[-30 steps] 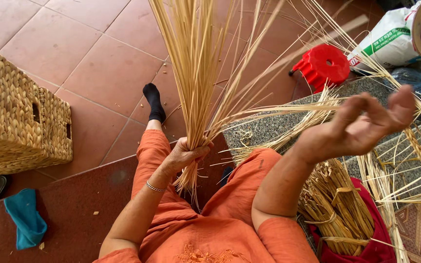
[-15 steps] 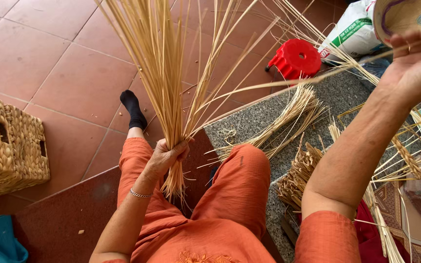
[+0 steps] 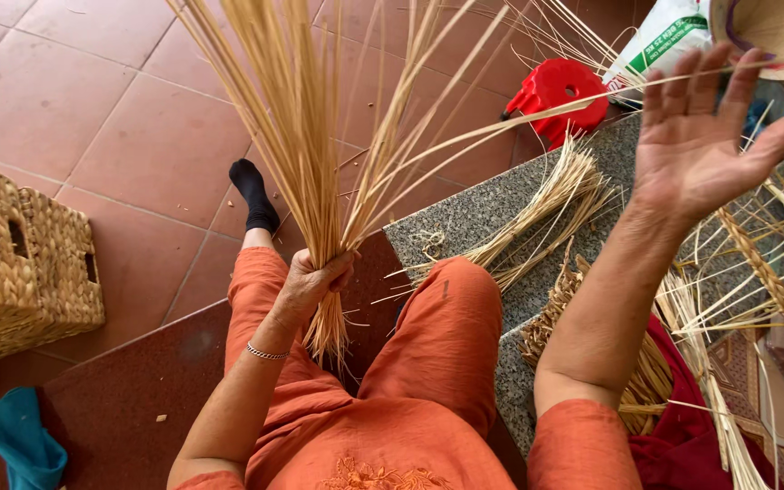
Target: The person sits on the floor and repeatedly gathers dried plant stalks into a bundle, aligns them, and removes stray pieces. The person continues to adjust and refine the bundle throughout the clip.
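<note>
Your left hand (image 3: 312, 279) clamps the bundle of straw stalks (image 3: 310, 136) upright at frame centre while your right hand (image 3: 700, 136), fingers spread and gripping nothing, lifts at upper right drawing one stalk (image 3: 519, 122) free, seemingly mid-sorting.

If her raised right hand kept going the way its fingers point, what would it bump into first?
Probably the woven conical hat just beyond the fingertips of the right hand; a single straw crosses near the fingers too, though depth is hard to judge.

Left hand (image 3: 312, 279) grips upright straw bundle (image 3: 301, 136) near its base. Right hand (image 3: 700, 136), fingers spread, is raised beside loose strands above woven basket (image 3: 20, 263).
</note>
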Demonstrator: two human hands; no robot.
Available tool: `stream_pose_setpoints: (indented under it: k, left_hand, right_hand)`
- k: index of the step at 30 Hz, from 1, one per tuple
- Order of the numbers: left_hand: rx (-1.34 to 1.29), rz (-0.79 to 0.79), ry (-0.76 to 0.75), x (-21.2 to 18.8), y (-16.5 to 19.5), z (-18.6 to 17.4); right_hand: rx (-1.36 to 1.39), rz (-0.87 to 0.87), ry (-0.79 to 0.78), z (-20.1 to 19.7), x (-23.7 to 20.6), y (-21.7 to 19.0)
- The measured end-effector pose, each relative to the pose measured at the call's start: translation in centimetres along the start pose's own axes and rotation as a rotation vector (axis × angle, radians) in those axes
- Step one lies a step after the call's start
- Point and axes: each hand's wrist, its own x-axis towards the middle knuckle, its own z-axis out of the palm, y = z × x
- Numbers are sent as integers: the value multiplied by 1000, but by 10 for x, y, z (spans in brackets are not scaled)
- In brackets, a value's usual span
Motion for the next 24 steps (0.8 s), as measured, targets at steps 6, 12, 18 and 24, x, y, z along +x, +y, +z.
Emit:
stream_pose_setpoints:
  k: [6, 12, 18, 24]
  left_hand:
    - [1, -41, 30, -2, 1, 2]
    - [-11, 26, -21, 0, -1, 7]
    - [0, 18, -31, 1, -3, 8]
    - [-6, 47, -79, 3, -8, 8]
  right_hand:
    - [139, 136, -251, 49, -23, 52]
    - [11, 237, -349, 61, -74, 101]
    - [-185, 269, -230, 74, -110, 143]
    - [-556, 287, -350, 83, -133, 173]
